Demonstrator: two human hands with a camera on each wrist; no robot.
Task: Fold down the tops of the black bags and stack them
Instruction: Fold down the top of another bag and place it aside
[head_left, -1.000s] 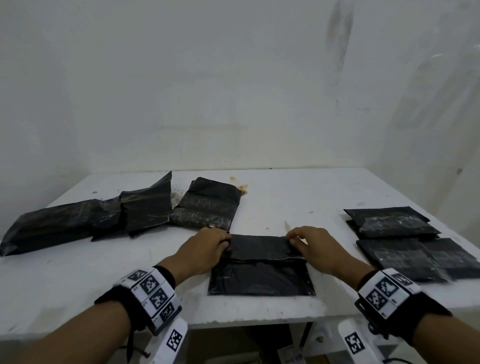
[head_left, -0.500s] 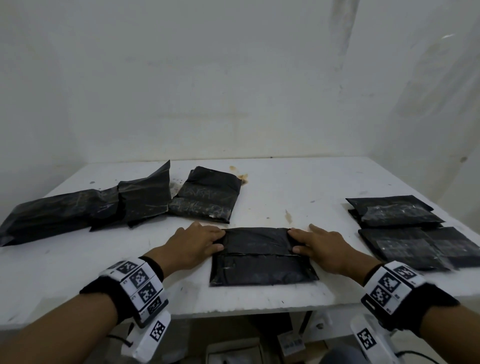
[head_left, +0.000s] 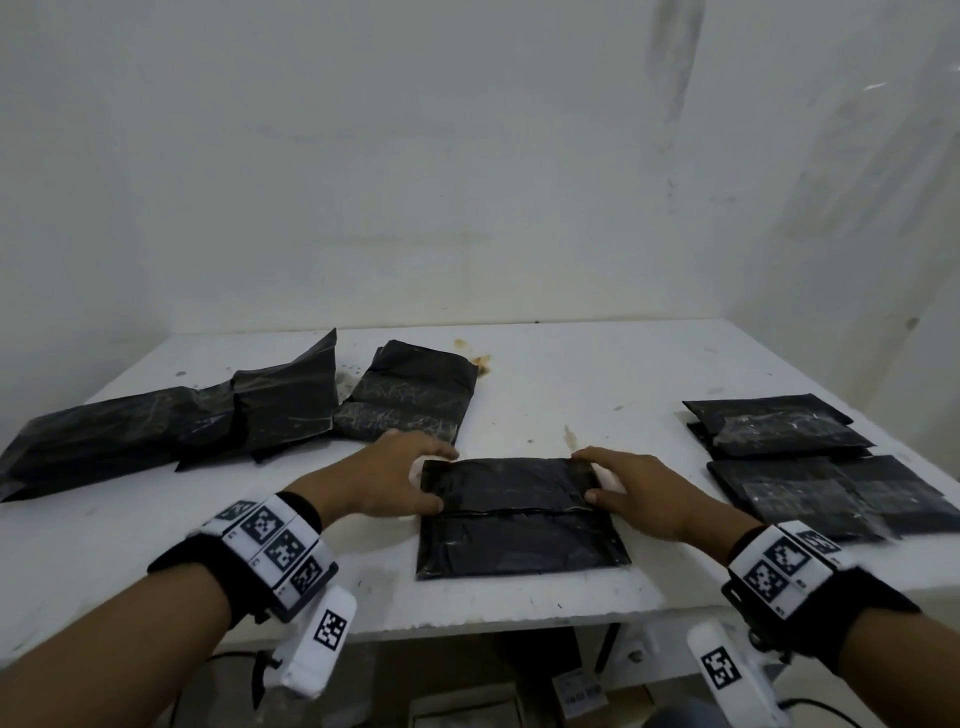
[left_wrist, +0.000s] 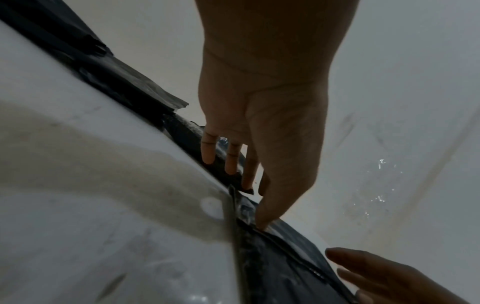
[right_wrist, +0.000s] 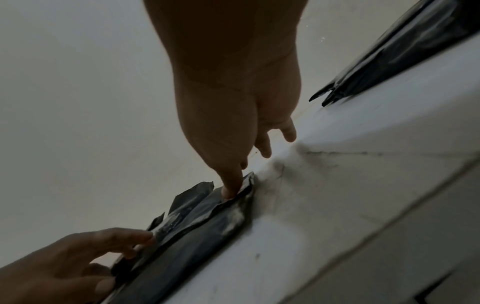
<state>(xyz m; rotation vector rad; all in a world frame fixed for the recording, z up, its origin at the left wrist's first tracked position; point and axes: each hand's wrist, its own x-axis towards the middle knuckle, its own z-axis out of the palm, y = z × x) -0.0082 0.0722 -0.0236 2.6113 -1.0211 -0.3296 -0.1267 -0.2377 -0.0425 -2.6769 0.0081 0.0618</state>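
Observation:
A black bag (head_left: 519, 540) lies flat near the front edge of the white table (head_left: 519, 405), its top flap (head_left: 509, 483) folded down toward me. My left hand (head_left: 441, 480) is at the flap's left end, its fingers along the far edge and its thumb pressing the flap's lower edge. My right hand (head_left: 583, 478) mirrors it at the right end. The left wrist view shows the left hand's fingers (left_wrist: 233, 160) straight and its thumb tip on the bag (left_wrist: 280, 257). In the right wrist view the right thumb tip presses the folded bag (right_wrist: 202, 232).
Several unfolded black bags (head_left: 156, 431) lie at the back left, one (head_left: 410, 400) just beyond my left hand. Folded black bags (head_left: 779, 431) sit in a pile at the right, with more (head_left: 831, 493) in front of it. Walls close off the back and the right.
The flap was folded down and pressed flat. Both hands slid outward from the flap's top corners to the bag's two ends.

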